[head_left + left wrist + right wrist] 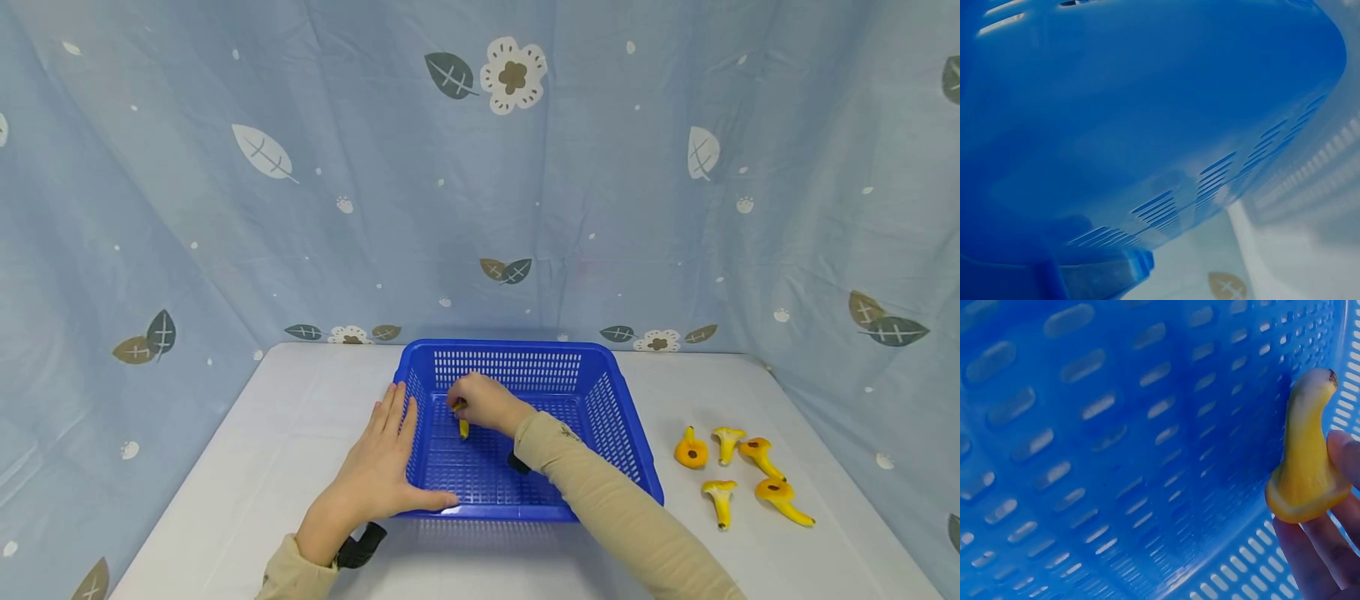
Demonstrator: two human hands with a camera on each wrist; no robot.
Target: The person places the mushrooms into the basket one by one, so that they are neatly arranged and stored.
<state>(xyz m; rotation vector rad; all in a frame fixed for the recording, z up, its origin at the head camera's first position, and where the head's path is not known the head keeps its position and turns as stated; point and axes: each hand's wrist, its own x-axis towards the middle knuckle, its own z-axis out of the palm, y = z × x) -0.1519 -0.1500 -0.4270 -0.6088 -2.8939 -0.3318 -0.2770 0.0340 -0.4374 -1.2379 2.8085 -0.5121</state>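
A blue plastic basket with slotted walls stands on the white table. Inside it, near the left side, my right hand pinches a yellow mushroom between thumb and fingers. In the right wrist view the mushroom's stem points up and its cap rests by the fingers, close to the basket floor. My left hand lies with straight, spread fingers along the basket's left rim, thumb over the front corner. The left wrist view is mostly filled by the basket's outer wall.
Several yellow-orange mushrooms lie on the table right of the basket, among them an upright-capped one and one with a dark centre. Behind the table hangs a blue curtain with leaf and flower prints.
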